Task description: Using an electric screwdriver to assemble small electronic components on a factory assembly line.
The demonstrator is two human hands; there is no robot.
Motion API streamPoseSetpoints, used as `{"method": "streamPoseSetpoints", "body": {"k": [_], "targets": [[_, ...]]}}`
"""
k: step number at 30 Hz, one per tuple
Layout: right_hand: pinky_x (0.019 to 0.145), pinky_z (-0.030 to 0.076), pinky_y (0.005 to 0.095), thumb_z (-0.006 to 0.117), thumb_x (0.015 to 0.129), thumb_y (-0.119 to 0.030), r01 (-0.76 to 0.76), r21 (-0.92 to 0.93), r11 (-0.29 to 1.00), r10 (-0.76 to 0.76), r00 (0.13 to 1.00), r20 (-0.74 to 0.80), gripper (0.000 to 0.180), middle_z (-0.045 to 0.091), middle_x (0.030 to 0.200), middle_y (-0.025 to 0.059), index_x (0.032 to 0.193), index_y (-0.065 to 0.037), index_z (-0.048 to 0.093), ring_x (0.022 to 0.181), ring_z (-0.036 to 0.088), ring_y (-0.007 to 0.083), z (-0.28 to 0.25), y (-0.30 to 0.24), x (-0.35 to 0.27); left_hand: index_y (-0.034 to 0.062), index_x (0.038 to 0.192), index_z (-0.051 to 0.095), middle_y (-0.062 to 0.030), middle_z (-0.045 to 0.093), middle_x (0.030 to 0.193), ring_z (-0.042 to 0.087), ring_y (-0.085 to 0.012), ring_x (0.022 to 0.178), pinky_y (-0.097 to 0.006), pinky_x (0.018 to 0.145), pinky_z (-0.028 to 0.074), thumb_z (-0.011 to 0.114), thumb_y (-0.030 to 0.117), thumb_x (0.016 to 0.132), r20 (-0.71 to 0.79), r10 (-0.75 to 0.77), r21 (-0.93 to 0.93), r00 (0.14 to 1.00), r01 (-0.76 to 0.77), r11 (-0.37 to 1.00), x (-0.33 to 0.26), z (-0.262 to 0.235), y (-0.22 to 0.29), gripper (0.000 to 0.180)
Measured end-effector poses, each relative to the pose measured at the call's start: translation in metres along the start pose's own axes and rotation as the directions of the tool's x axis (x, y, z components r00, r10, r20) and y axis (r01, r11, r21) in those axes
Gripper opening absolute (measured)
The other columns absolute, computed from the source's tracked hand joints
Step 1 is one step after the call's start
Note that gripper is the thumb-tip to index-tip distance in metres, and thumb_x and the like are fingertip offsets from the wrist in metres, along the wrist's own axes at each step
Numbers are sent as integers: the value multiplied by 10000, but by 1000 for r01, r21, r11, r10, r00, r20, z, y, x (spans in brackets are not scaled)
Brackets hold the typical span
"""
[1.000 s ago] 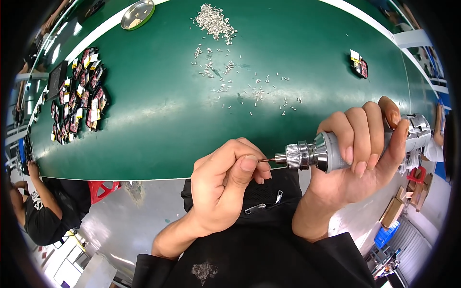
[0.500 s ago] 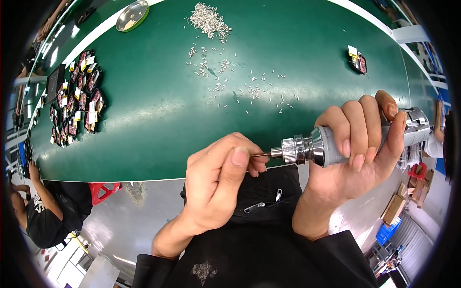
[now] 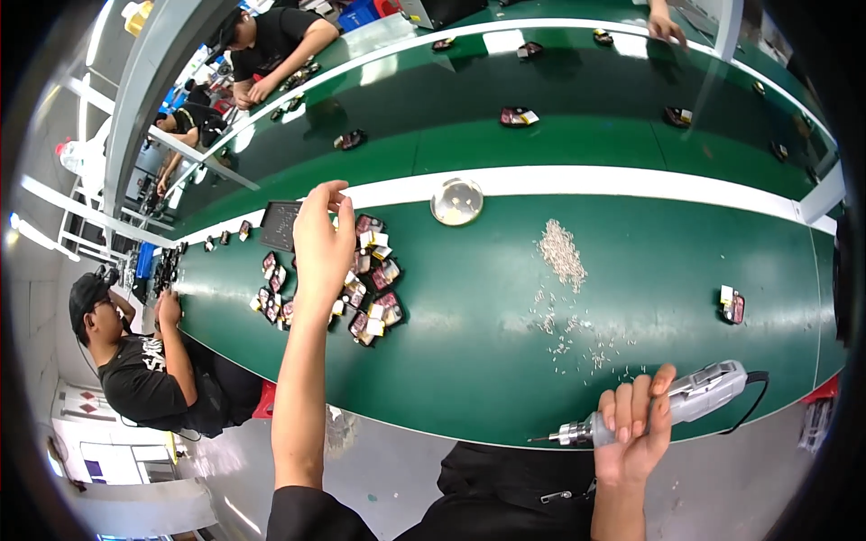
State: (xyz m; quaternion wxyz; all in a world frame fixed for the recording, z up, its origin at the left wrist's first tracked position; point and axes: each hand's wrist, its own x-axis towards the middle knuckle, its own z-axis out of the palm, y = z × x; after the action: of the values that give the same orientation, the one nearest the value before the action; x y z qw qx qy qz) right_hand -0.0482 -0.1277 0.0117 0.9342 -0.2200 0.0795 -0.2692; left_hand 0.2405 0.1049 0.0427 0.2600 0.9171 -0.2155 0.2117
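My left hand (image 3: 325,243) is stretched out over a cluster of small black-and-red plastic parts with white and yellow tags (image 3: 388,309). Its fingers are slightly bent, the thumb stands apart, and nothing shows in them. Part of the cluster is hidden under that hand and forearm. Beside it lies a flat black tray (image 3: 280,224). My right hand (image 3: 637,417) is wrapped round a grey electric screwdriver (image 3: 705,389) at the table's near edge, its thin bit pointing left. Beyond the screwdriver are a heap of small silver screws (image 3: 561,256) and a loose scatter of them.
A round shallow dish (image 3: 456,204) stands at the table's far edge. One tagged part (image 3: 732,307) lies apart at the right. Behind a white rail (image 3: 586,177), a second green surface carries spaced-out parts. A co-worker (image 3: 149,361) sits at the left; others work farther back.
My left hand has let go of the screwdriver's bit and reached far left over the tagged parts. My right hand still holds the screwdriver. The view has swung up and left.
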Motion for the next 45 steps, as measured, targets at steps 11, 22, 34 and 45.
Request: {"method": "streamPoseSetpoints", "body": {"k": [11,22,34,45], "targets": [[556,326,272,621,891,-180,-249,-4,969,249,969,12,156,382,600,-5,933,-123,482,507,363,117,7,21,-11,-32,1143,506,-263,616,991,589,-416,956,-464,849,468,703,362,759,14,-230,506,973,192,841,127,87,-122,584],[553,331,275,625,887,-168,-277,10,961,277,961,24,172,387,606,0,913,-113,464,514,353,118,7,23,-14,-12,1189,531,-185,635,971,624,-305,916,-377,816,497,697,106,725,141,-190,110,972,175,978,140,75,-135,506],[514,374,286,602,881,-158,-281,-5,960,281,960,21,212,365,524,-7,890,-103,398,432,390,108,-1,28,-11,12,1198,522,-149,542,1128,544,-306,1003,-354,803,492,658,-43,683,453,525,-336,721,-407,849,-52,-11,71,536],[568,295,242,544,926,-134,-308,21,951,304,947,100,91,336,568,-23,950,-47,556,502,327,90,2,19,-24,-81,1070,508,-169,506,1050,526,-268,998,-327,787,511,587,79,722,364,613,-293,701,-538,790,-147,-19,113,391]]}}
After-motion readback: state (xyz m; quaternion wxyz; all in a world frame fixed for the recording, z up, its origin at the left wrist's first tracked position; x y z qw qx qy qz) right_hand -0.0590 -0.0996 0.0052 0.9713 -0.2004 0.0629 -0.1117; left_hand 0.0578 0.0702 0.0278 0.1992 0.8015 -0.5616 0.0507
